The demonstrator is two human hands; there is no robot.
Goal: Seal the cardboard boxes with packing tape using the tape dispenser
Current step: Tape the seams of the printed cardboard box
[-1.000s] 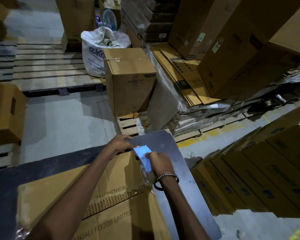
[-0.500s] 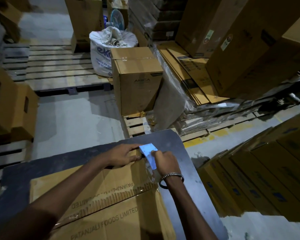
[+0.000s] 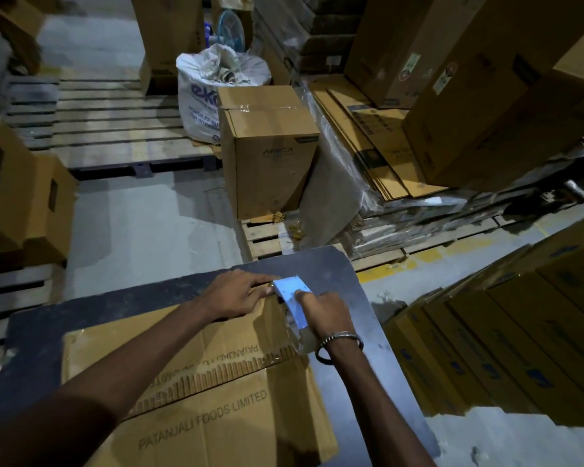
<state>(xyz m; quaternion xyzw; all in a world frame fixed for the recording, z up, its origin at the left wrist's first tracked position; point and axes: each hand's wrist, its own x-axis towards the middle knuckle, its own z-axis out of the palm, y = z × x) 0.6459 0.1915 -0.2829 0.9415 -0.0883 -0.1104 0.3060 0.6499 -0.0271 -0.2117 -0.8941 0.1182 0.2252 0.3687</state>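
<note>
A brown cardboard box [image 3: 216, 409] printed "PATANJALI FOODS LIMITED" lies on a dark table [image 3: 338, 274] in front of me, with a strip of clear tape along its centre seam. My right hand [image 3: 327, 315] grips a pale blue tape dispenser [image 3: 292, 299] with a clear tape roll at the box's far end. My left hand [image 3: 240, 296] rests flat on the far edge of the box, fingers straight, its fingertips touching the dispenser's head.
A sealed brown box [image 3: 270, 153] stands on a wooden pallet [image 3: 267, 237] just beyond the table. A white sack [image 3: 209, 85] sits behind it. Flattened cartons [image 3: 375, 139] and stacked boxes [image 3: 486, 96] fill the right. More boxes [image 3: 520, 332] lie lower right and at left [image 3: 17, 197].
My left hand has slid a little right along the box's far edge, closer to the dispenser. The dispenser stays at the far end. The view has shifted slightly.
</note>
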